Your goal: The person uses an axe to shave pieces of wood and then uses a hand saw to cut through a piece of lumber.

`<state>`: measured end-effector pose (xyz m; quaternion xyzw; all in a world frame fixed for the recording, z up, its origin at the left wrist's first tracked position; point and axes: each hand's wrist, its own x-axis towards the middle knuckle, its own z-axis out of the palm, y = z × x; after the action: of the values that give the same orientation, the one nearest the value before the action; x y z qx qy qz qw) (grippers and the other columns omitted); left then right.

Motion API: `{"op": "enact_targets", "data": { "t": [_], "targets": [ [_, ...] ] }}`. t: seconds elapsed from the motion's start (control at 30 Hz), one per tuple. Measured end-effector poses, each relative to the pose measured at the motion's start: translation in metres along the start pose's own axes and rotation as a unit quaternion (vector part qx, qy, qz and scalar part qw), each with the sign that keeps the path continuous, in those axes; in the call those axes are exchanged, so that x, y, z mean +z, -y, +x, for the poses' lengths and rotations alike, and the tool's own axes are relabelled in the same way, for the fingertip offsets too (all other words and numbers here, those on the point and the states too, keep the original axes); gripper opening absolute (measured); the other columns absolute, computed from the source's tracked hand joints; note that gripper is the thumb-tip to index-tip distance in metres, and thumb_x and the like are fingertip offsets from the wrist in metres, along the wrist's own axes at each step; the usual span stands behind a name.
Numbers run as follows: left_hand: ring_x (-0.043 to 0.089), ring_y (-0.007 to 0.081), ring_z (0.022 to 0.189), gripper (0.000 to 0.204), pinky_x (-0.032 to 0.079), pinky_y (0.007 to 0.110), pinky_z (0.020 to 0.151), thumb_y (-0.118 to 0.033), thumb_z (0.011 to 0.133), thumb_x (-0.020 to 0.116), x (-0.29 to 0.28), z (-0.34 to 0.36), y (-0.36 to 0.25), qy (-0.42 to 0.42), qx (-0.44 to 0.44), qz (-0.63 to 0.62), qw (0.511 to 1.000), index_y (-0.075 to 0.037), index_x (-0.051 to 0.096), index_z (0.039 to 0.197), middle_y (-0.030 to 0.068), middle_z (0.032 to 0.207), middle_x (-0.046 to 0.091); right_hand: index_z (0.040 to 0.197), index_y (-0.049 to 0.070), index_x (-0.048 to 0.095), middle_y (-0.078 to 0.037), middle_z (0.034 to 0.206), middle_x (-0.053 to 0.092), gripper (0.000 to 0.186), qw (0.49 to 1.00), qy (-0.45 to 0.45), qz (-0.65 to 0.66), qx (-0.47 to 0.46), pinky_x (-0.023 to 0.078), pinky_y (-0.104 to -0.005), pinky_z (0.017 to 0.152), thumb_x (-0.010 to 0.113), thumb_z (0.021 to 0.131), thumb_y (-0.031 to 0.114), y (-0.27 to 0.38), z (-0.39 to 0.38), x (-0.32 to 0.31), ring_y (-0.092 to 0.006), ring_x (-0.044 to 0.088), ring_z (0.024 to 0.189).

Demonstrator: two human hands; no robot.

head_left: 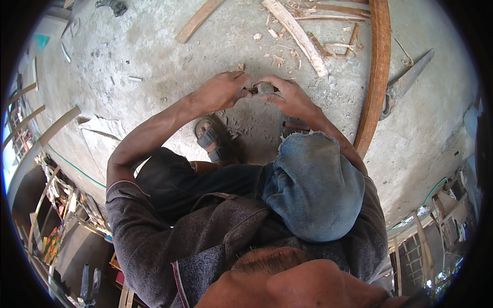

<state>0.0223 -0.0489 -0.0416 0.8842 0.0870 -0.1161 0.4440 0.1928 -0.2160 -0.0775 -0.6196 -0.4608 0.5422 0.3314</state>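
My left hand and my right hand meet in front of me above the concrete floor, with a narrow gap between them. A small, greyish, block-like piece sits between the thumb and fingers of my right hand; its exact kind is unclear. The fingers of my left hand are curled in, close to a thin dark end that shows between the hands. What my left fingers hold is mostly hidden. My sandalled left foot rests on the floor below them.
A long brown timber lies on the right, with a handsaw beyond it. Ahead are a pale stick, wood shavings and a short board. Wood scraps are piled at the left.
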Motion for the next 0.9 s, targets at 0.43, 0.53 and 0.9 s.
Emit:
{"op": "enact_targets", "data": {
  "t": [0.43,0.53,0.9],
  "targets": [
    [0.061,0.0368,0.093,0.024,0.048,0.042,0.082,-0.009,0.091,0.052,-0.042,-0.001,0.034,-0.043,-0.304,-0.107,0.946,-0.009,0.050,0.114,0.0156,0.103,0.062,0.140,0.011,0.038,-0.007,0.099,0.057,0.047,0.879,-0.024,0.462,0.114,0.051,-0.0310,0.071,0.054,0.098,0.024,-0.019,-0.012,0.000,-0.0160,0.059,0.087],
    [0.054,0.0367,0.115,0.042,0.046,0.044,0.096,-0.010,0.088,0.057,-0.020,-0.015,0.068,-0.121,-0.186,0.091,0.971,-0.013,0.046,0.128,0.0187,0.126,0.051,0.141,0.011,0.035,-0.007,0.103,0.056,0.054,0.837,-0.069,0.526,0.134,0.053,-0.0317,0.068,0.060,0.093,0.016,-0.025,-0.027,-0.014,-0.0148,0.058,0.089],
    [0.038,0.0251,0.135,0.047,0.025,0.041,0.117,-0.010,0.088,0.059,0.028,0.162,0.000,0.005,0.192,0.288,0.938,-0.014,0.049,0.134,0.0078,0.139,0.046,0.122,0.004,0.046,-0.009,0.101,0.060,0.042,0.757,-0.366,0.500,0.207,0.056,-0.0351,0.070,0.068,0.086,0.005,-0.082,-0.118,-0.043,-0.0184,0.061,0.088]
  ]
}}
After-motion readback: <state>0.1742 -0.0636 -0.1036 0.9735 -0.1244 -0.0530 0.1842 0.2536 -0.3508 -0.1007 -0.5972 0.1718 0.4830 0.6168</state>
